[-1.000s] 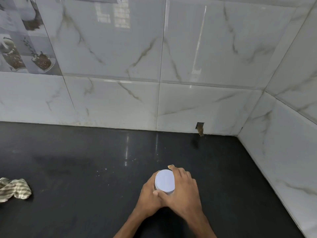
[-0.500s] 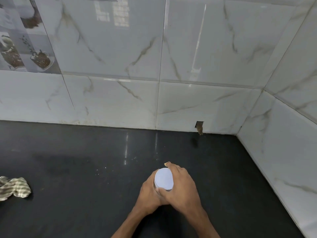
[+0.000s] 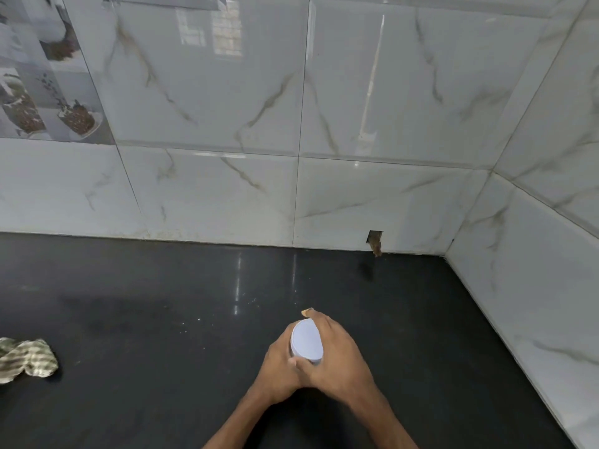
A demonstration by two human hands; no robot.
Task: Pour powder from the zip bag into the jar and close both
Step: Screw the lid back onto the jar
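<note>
A jar with a round white lid (image 3: 306, 342) stands on the black countertop (image 3: 162, 319) near the front middle. Only the lid shows; the jar's body is hidden by my hands. My left hand (image 3: 278, 367) wraps around the jar from the left. My right hand (image 3: 340, 358) curls over the lid from the right, thumb at the lid's near edge and a fingertip past its far edge. No zip bag is in view.
A crumpled striped cloth (image 3: 27, 359) lies at the left edge of the counter. White marble tiles form the back wall (image 3: 291, 124) and the right wall (image 3: 534, 270). A small notch (image 3: 376, 241) sits at the back wall's base. Fine white specks dot the counter beyond the jar.
Both hands and the jar shifted slightly away from me. The right hand's fingers have turned a little around the lid.
</note>
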